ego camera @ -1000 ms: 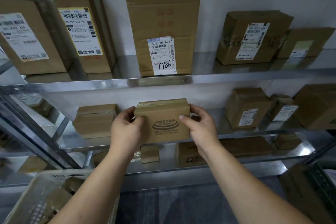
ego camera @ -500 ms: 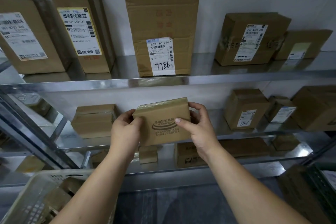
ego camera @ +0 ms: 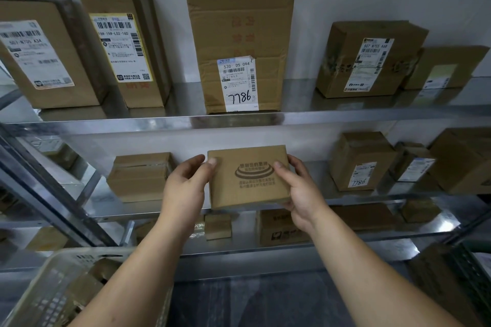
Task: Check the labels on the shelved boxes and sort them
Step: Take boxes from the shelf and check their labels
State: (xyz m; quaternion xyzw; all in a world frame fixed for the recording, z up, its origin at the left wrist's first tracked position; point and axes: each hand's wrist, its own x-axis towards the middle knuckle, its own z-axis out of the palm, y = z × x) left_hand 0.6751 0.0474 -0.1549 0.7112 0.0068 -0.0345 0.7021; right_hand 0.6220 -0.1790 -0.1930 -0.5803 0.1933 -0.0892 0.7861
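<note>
Both hands held a small box [ego camera: 248,178] of plain brown cardboard in front of the middle shelf [ego camera: 87,202]. The left hand [ego camera: 183,188] gripped its left edge, thumb on the printed face. The right hand [ego camera: 303,194] cupped the right edge and lower corner, thumb also on the face. That face was flat and rectangular, stamped with a dark oval logo. The shelf was shiny sheet metal. Above stood a tall box [ego camera: 239,21], creased, its white label handwritten 7786. A pale plastic lattice basket [ego camera: 53,287] sat lower left.
</note>
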